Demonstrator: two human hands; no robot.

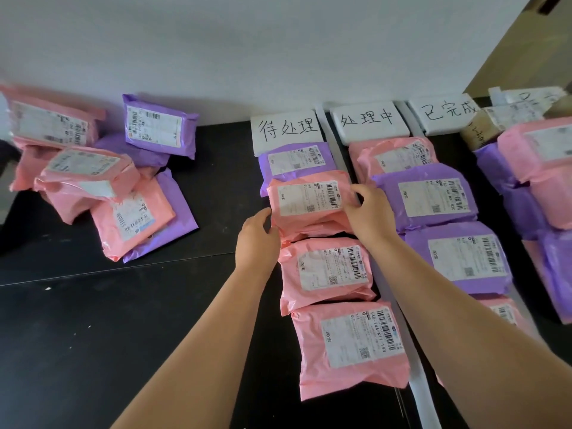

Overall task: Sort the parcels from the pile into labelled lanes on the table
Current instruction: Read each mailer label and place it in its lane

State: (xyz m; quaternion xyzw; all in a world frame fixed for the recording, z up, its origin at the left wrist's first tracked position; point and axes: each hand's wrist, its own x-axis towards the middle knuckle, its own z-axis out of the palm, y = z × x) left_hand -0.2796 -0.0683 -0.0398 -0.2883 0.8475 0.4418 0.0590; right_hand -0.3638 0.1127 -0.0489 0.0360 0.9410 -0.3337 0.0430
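Grip of left hand [257, 235] and right hand [371, 213] on opposite edges of pink parcel [309, 201].

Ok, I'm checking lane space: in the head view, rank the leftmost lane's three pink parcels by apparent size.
1. Nearest pink parcel.
2. Middle pink parcel.
3. Held pink parcel, gripped by left hand and right hand.
Nearness to the camera inflates the first; true sizes may match.

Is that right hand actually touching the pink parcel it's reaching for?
Touching. The head view shows the right hand gripping the right edge of the pink parcel, thumb on top, with no gap between them.
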